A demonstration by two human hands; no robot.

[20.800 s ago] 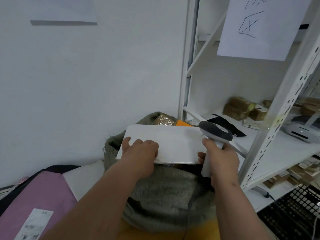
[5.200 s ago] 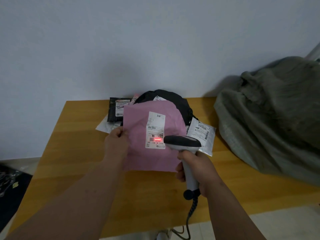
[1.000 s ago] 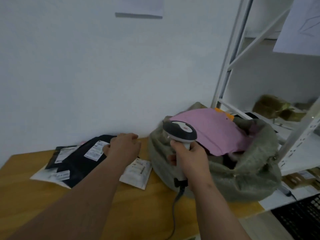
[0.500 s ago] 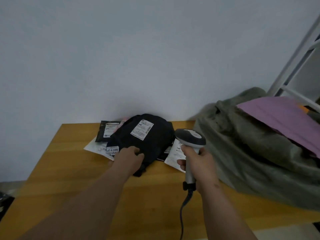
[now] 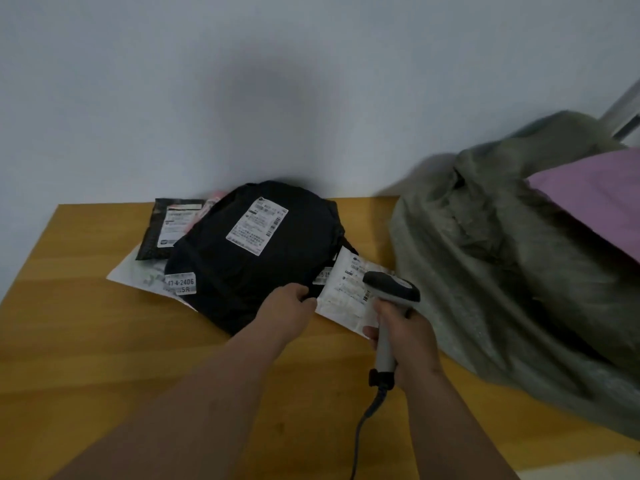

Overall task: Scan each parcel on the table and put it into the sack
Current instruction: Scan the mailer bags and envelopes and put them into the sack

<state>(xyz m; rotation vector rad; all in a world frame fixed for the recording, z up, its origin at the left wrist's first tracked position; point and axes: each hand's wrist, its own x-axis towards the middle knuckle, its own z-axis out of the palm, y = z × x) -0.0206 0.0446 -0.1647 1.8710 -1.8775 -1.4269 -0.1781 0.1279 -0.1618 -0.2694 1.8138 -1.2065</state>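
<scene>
A big black parcel (image 5: 242, 268) with a white label lies on the wooden table (image 5: 86, 341) near the wall. My left hand (image 5: 285, 311) grips its near right edge. My right hand (image 5: 403, 336) holds a grey handheld scanner (image 5: 391, 292), its head over a flat white parcel (image 5: 346, 292) that lies beside the black one. A small black parcel (image 5: 169, 226) and a white flat parcel (image 5: 138, 277) lie to the left, partly under the big one. The grey-green sack (image 5: 502, 271) sits at the right with a pink parcel (image 5: 595, 199) in its mouth.
The scanner's cable (image 5: 363, 420) hangs off the table's near edge. A white wall stands right behind the parcels. A white metal shelf post (image 5: 623, 116) shows at the far right above the sack.
My left hand has slid right along the black parcel's near edge and gripped it. The scanner has moved a little forward over the white parcel. The view has turned left and down.
</scene>
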